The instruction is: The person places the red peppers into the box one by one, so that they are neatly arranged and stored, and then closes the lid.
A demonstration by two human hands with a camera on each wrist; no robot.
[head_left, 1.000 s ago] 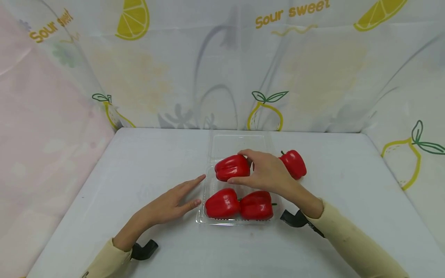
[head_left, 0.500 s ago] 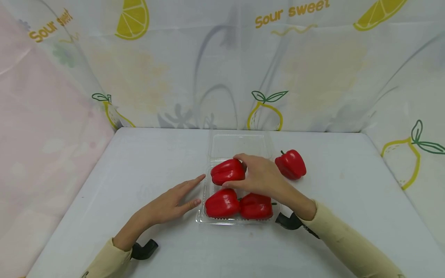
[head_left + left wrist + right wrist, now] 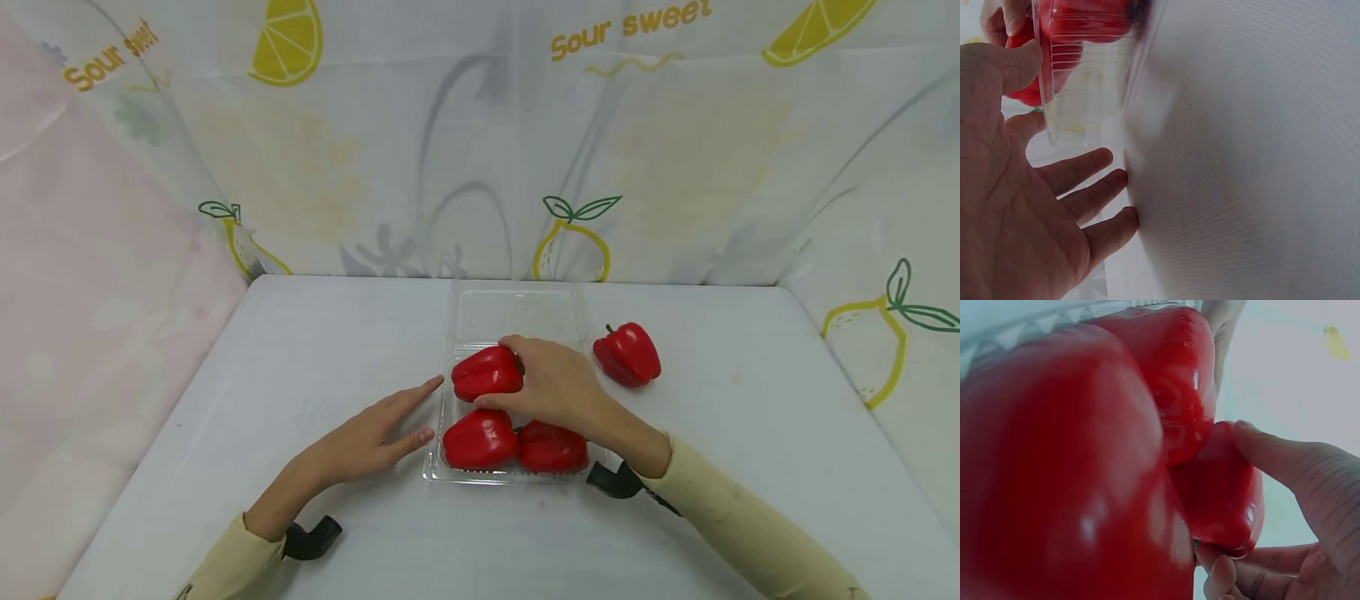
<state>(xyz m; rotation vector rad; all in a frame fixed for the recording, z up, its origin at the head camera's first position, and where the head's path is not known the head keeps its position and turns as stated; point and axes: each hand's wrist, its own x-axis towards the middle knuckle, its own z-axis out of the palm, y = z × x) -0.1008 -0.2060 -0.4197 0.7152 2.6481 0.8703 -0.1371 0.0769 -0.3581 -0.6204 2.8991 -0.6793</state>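
Observation:
My right hand (image 3: 558, 385) grips a red bell pepper (image 3: 486, 372) by its stem end, thumb on the near side and fingers on the far side. That pepper lies over the back left part of a clear plastic clamshell box (image 3: 432, 472). Two more red bell peppers sit along the box's front, one at left (image 3: 480, 439) and one at right (image 3: 552, 447). The right wrist view shows the thumb (image 3: 1272, 453) pressed on the held pepper (image 3: 1222, 487). At the box's left side, my left hand (image 3: 363, 439) rests with fingers extended, fingertips right at the wall.
Another red bell pepper (image 3: 627, 355) lies on the white table (image 3: 712, 400) right of the box. The open lid (image 3: 517, 315) lies back toward the cloth backdrop (image 3: 480, 150). A dark wrist mount (image 3: 312, 538) shows under the left sleeve.
My right hand has moved left and slightly nearer with the gripped pepper, bringing it to the box's back left. The pepper outside the box is now fully uncovered. My left hand stays put.

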